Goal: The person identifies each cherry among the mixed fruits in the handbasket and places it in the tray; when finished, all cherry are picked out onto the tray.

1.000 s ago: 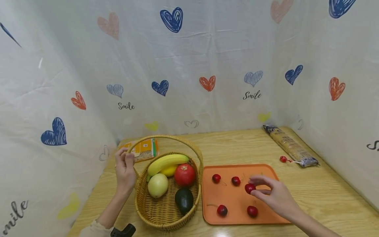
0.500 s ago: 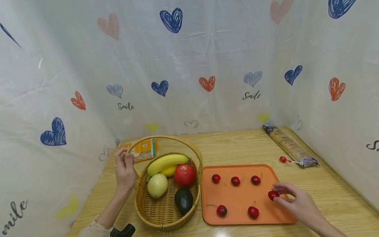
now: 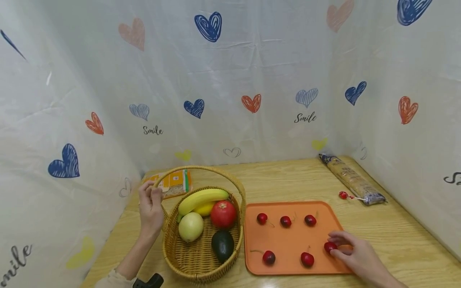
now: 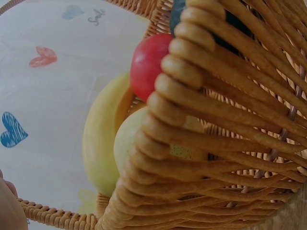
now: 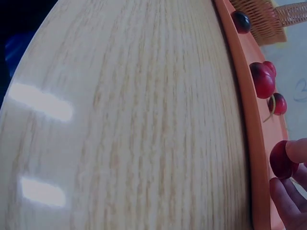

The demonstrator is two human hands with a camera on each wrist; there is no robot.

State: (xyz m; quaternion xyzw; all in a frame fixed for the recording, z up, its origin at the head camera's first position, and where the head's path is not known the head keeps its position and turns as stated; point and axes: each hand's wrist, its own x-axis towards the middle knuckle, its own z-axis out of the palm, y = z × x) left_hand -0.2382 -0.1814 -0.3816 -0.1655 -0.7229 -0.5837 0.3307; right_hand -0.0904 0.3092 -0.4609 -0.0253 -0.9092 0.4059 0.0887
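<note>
At the left, my left hand (image 3: 150, 212) grips the handle (image 3: 201, 168) of a wicker basket (image 3: 169, 256). Inside lie a banana (image 3: 203, 199), a pomegranate (image 3: 223, 214), a pale green round fruit (image 3: 191, 227), a dark avocado (image 3: 222, 245) and a yellow fruit partly hidden under the banana. On the right, my right hand (image 3: 354, 254) pinches a cherry (image 3: 329, 247) between thumb and fingers at the right side of an orange tray (image 3: 284, 240); whether it touches the tray I cannot tell. Several other cherries lie in two rows there, one being the near-middle cherry (image 3: 307, 259).
Behind the basket lies an orange food packet (image 3: 176, 183). A long wrapped package (image 3: 351, 178) rests at the back right, with a red lollipop (image 3: 343, 195) beside it. Heart-printed curtains enclose the wooden table (image 3: 281, 180) at the back and sides.
My right hand has moved right, then slightly towards the front, with the cherry. A back-row cherry, earlier hidden by that hand, now shows. The left hand stays on the handle.
</note>
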